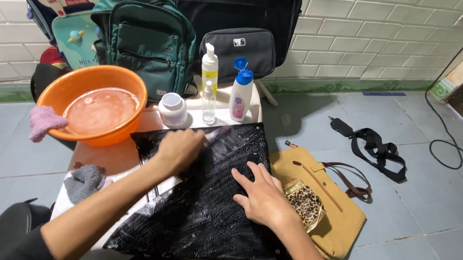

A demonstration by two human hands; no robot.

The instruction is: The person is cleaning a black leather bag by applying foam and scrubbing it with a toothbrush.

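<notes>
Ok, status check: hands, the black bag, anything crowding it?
Left hand fisted on a brush, scrubbing. Right hand flat, pinning the soapy black bag. Orange basin and bottles close behind; tan bag alongside.

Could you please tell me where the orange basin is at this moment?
In the head view, the orange basin sits at the table's upper left, just left of the small white jar and in front of the green backpack.

Soapy black bag (203,210) open between both hands, orange basin (100,103) blocking ten o'clock, white jar (173,109) and bottles (240,95) crowding twelve, tan bag (335,209) at three, grey cloth (84,181) at nine
</notes>
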